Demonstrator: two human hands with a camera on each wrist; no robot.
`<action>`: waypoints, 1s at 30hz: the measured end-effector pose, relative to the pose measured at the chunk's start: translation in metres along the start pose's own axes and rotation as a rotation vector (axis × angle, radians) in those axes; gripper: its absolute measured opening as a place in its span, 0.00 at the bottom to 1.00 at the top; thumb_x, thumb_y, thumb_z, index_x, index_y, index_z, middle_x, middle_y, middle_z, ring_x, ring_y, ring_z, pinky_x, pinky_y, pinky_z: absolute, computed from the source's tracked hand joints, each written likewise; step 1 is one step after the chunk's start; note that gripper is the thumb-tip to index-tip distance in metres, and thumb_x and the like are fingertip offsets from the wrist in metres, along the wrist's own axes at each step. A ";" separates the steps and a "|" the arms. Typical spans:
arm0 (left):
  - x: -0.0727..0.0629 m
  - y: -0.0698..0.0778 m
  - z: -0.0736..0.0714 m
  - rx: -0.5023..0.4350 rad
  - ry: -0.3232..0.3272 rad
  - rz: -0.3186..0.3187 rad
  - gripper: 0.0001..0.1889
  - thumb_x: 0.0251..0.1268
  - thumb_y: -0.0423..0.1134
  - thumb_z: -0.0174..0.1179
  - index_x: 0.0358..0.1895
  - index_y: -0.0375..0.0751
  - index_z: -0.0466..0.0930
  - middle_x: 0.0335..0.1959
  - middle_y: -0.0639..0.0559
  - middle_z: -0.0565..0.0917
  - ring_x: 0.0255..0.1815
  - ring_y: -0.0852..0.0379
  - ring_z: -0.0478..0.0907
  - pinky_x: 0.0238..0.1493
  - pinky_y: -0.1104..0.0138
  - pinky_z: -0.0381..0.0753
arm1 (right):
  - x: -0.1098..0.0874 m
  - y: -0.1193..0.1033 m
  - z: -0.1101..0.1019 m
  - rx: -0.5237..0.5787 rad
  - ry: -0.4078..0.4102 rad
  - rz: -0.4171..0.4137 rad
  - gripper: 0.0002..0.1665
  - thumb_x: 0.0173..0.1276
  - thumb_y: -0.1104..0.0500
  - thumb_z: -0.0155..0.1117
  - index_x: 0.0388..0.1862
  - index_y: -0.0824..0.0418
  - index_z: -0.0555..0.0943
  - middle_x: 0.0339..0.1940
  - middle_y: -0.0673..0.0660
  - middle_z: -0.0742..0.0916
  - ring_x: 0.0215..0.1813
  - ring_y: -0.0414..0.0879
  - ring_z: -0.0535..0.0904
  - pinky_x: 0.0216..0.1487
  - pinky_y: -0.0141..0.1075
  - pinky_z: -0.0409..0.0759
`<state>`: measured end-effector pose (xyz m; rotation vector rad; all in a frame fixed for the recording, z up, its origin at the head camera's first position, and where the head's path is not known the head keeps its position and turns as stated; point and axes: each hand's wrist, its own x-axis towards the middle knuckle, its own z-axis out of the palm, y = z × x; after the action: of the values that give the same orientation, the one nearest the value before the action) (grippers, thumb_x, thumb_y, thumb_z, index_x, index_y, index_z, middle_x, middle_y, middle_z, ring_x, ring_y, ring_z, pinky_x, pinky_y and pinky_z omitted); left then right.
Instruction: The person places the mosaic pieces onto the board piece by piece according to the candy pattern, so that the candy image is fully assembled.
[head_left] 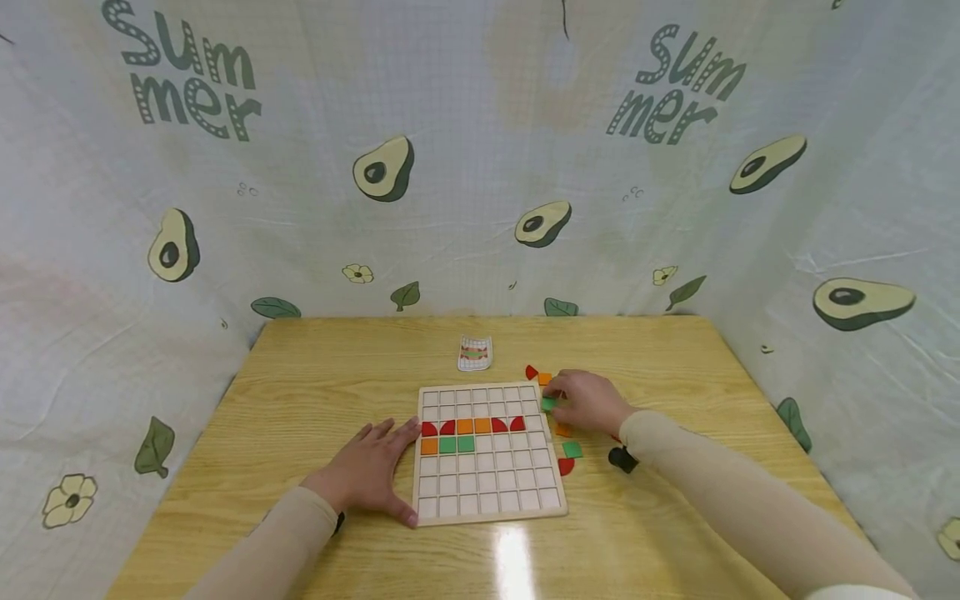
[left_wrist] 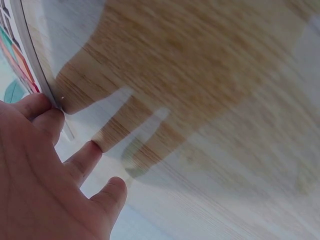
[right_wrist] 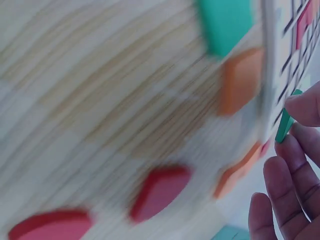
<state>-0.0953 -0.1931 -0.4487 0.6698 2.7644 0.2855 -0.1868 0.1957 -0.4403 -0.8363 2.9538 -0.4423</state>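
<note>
wooden table — gridded board | small patterned card beyond it | loose coloured tiles — right side

A screened-off table space, in what kind of building cannot be told: pale fabric printed with avocados, leaves and "summer" surrounds the wood-grain tabletop on three sides.

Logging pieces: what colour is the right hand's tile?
The tile is green, clearest in the right wrist view.
</note>
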 end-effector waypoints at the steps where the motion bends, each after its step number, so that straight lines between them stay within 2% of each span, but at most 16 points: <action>1: 0.000 0.000 0.000 0.001 -0.001 0.000 0.72 0.26 0.84 0.66 0.80 0.46 0.55 0.79 0.52 0.57 0.77 0.38 0.52 0.75 0.44 0.47 | 0.003 -0.005 0.001 0.004 -0.006 -0.009 0.14 0.59 0.56 0.72 0.45 0.51 0.87 0.37 0.42 0.83 0.38 0.38 0.78 0.40 0.36 0.80; 8: -0.001 -0.003 0.001 0.013 0.004 -0.002 0.73 0.25 0.84 0.65 0.80 0.47 0.54 0.79 0.53 0.57 0.77 0.39 0.52 0.75 0.45 0.48 | 0.020 -0.048 0.013 0.053 -0.068 -0.117 0.13 0.62 0.55 0.72 0.46 0.49 0.87 0.40 0.41 0.83 0.37 0.36 0.77 0.38 0.32 0.78; 12: -0.001 -0.004 0.002 0.017 0.002 0.004 0.72 0.26 0.84 0.65 0.80 0.47 0.54 0.79 0.53 0.57 0.77 0.39 0.52 0.74 0.44 0.49 | 0.023 -0.072 0.022 0.064 -0.110 -0.200 0.13 0.62 0.56 0.70 0.47 0.50 0.88 0.40 0.42 0.83 0.36 0.37 0.76 0.37 0.32 0.78; 15: -0.001 -0.003 0.002 0.016 0.001 0.007 0.72 0.26 0.84 0.65 0.80 0.47 0.54 0.79 0.52 0.57 0.77 0.39 0.52 0.74 0.44 0.49 | 0.023 -0.083 0.029 0.045 -0.129 -0.253 0.14 0.62 0.57 0.69 0.48 0.50 0.88 0.42 0.42 0.84 0.40 0.37 0.77 0.40 0.33 0.79; 20: 0.000 -0.002 0.001 0.008 0.004 0.009 0.72 0.26 0.84 0.65 0.80 0.46 0.55 0.79 0.52 0.57 0.77 0.38 0.52 0.74 0.44 0.49 | 0.023 -0.088 0.035 0.008 -0.120 -0.292 0.14 0.63 0.57 0.68 0.48 0.48 0.88 0.45 0.42 0.84 0.47 0.37 0.79 0.45 0.35 0.81; 30: 0.000 -0.004 0.003 -0.003 0.005 0.007 0.73 0.25 0.84 0.66 0.80 0.46 0.54 0.79 0.53 0.57 0.77 0.39 0.52 0.75 0.44 0.47 | 0.023 -0.085 0.039 -0.008 -0.105 -0.314 0.13 0.65 0.52 0.70 0.49 0.46 0.89 0.45 0.42 0.83 0.45 0.35 0.78 0.41 0.34 0.80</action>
<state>-0.0959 -0.1960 -0.4519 0.6791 2.7664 0.2924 -0.1588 0.1044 -0.4524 -1.2889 2.7362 -0.3845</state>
